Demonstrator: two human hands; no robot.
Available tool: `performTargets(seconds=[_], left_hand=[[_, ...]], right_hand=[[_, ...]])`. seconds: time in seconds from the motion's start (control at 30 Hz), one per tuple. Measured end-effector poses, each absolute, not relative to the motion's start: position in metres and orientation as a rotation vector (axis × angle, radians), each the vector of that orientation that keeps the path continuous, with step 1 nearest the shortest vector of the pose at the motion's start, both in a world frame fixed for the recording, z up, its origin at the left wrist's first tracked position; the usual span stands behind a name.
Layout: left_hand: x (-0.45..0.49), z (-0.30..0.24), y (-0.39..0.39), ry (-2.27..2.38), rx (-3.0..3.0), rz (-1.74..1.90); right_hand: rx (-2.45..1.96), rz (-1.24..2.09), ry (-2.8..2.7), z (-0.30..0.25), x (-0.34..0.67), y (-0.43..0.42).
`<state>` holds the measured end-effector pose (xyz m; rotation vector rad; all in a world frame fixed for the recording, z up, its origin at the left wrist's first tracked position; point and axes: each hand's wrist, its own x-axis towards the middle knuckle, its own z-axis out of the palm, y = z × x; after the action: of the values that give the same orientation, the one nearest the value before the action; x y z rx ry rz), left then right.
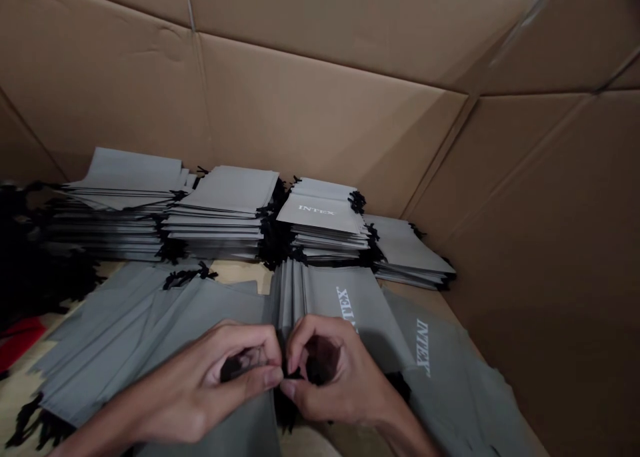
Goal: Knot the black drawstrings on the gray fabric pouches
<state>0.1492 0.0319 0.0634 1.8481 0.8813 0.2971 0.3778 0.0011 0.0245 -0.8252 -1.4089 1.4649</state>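
My left hand [200, 383] and my right hand [340, 370] meet at the lower middle, fingertips nearly touching. Thumb and forefinger of each are pinched together on a short black drawstring cord [294, 375]; the fingertips hide most of it. Just beyond and under my hands lies a bundle of flat grey drawstring pouches [365, 303], standing partly on edge at its left side, with "INTEX" printed in white on one. More black cord ends hang below my fingers. Grey pouches [210, 310] spread out beneath my left hand, their cords bunched at the top.
Stacks of grey pouches [225, 187] line the back against a tall cardboard wall [320, 110]. Another cardboard wall [560, 243] rises at right. Loose printed pouches [450, 370] lie at right. A dark heap [40, 263] and something red [20, 343] are at left.
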Motion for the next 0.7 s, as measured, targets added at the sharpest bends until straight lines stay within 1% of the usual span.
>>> performTargets(seconds=[0.17,0.37,0.57,0.7], left_hand=[[0.145,0.063,0.031,0.906,1.928,0.339],[0.145,0.061,0.037,0.975,1.922,0.483],[0.141,0.051,0.039,0.995,1.932,0.475],[0.142,0.05,0.037,1.037,1.942,0.49]], right_hand=[[-0.828,1.4,-1.403,0.03,0.375,0.0],[-0.918,1.229,-1.552,0.042,0.389,0.0],[-1.031,1.264,-1.683,0.037,0.393,0.003],[-1.003,1.276,-1.68,0.03,0.388,0.005]])
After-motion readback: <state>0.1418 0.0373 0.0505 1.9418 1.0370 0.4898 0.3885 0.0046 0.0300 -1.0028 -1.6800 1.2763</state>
